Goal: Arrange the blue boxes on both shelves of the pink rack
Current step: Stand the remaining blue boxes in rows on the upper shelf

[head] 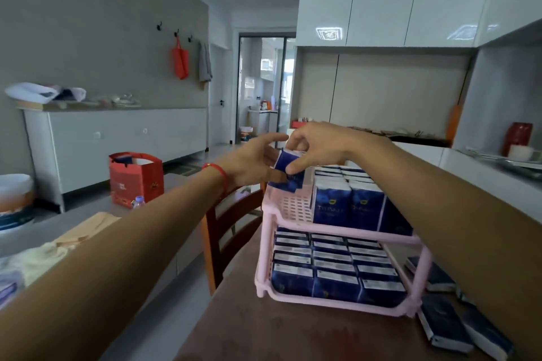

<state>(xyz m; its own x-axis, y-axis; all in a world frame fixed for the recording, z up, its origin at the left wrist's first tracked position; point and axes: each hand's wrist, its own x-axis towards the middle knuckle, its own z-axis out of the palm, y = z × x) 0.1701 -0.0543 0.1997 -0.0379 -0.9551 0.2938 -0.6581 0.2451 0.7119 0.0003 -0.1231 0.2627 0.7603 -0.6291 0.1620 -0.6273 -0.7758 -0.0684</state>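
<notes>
Both hands, left [252,160] and right [315,145], pinch a glossy rectangular blue box [289,168] above the slotted plastic pink rack [293,208].

Deep blue cardboard boxes with white label strips [333,261] fill a pale pink slotted plastic rack [296,205] on a brown wooden table [264,328], beside an orange-brown wooden chair [218,231] and a red paper bag [135,179].

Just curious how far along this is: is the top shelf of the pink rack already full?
No, the top shelf shows bare pink grid left of the standing boxes.
</notes>
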